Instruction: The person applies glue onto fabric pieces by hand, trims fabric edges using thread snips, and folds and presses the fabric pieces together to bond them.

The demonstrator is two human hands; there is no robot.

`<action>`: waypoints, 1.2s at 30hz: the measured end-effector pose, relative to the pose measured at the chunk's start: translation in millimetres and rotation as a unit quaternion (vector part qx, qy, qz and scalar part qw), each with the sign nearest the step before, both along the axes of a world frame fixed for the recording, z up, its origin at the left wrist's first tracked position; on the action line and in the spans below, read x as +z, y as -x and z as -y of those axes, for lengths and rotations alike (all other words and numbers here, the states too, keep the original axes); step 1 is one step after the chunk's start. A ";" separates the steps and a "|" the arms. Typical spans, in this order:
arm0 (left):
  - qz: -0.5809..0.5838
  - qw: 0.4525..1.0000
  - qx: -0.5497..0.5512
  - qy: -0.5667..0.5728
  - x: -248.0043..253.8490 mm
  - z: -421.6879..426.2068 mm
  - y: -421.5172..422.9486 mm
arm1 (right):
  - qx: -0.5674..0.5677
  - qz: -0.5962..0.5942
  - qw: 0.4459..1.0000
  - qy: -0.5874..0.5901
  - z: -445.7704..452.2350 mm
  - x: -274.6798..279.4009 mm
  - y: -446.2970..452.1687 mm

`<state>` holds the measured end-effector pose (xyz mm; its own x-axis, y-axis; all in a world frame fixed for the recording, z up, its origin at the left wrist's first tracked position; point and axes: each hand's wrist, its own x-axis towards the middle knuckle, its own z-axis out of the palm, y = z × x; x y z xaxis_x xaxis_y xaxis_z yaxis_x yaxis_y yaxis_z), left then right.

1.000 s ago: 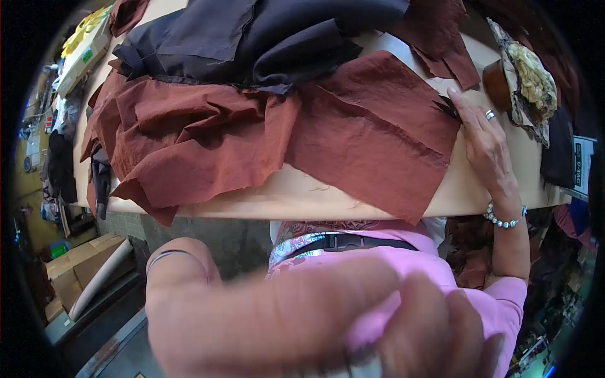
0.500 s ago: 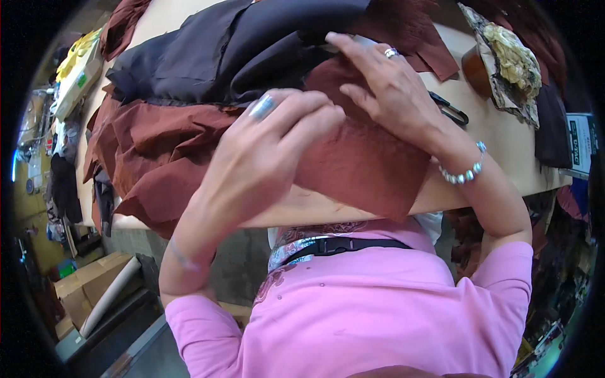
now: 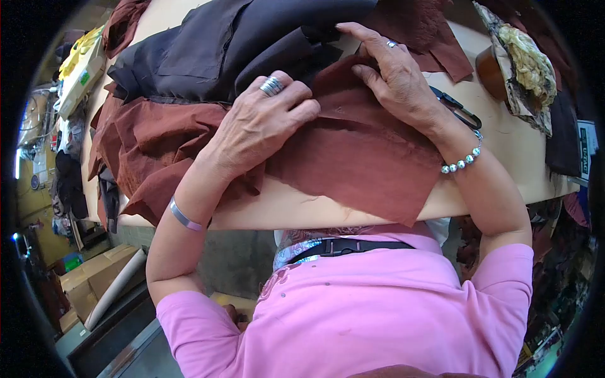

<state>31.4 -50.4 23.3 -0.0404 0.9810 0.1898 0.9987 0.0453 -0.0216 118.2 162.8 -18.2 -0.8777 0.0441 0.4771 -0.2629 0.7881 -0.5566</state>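
Note:
A reddish-brown cloth piece [image 3: 359, 167] lies across the table's front part. My left hand [image 3: 265, 120], with a wide ring, is closed on its upper left side, knuckles up. On its upper right part rests my right hand [image 3: 397, 79], index finger stretched out and thumb apart. Black-handled snips [image 3: 457, 107] lie on the table beside my right wrist. Dark navy cloth [image 3: 201, 50] is heaped above my left hand, and more crumpled reddish-brown cloth [image 3: 157, 138] lies to its left.
At the table's [image 3: 504, 157] right stands a brown container [image 3: 491, 72] with a stained wrapping and pale crumpled material [image 3: 526, 53] against it. More brown cloth [image 3: 435, 31] lies at the back. Cardboard boxes [image 3: 101, 277] and a roll [image 3: 116, 286] are on the lower left.
My left hand has come up from near the camera onto the cloth and closed. My right hand has moved left from the cloth's right corner, uncovering the snips.

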 end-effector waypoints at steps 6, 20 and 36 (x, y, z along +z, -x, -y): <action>-0.159 0.983 -0.085 0.031 -2.7 2.9 6.6 | 0.016 -0.022 1.000 -0.003 0.9 1.7 0.6; -0.117 0.991 -0.051 -0.033 -8.7 18.2 15.8 | 0.041 0.055 0.994 0.090 0.2 4.9 2.4; -0.145 0.986 0.075 -0.036 0.2 22.0 -20.7 | 0.033 -0.007 0.999 0.004 1.8 4.8 2.1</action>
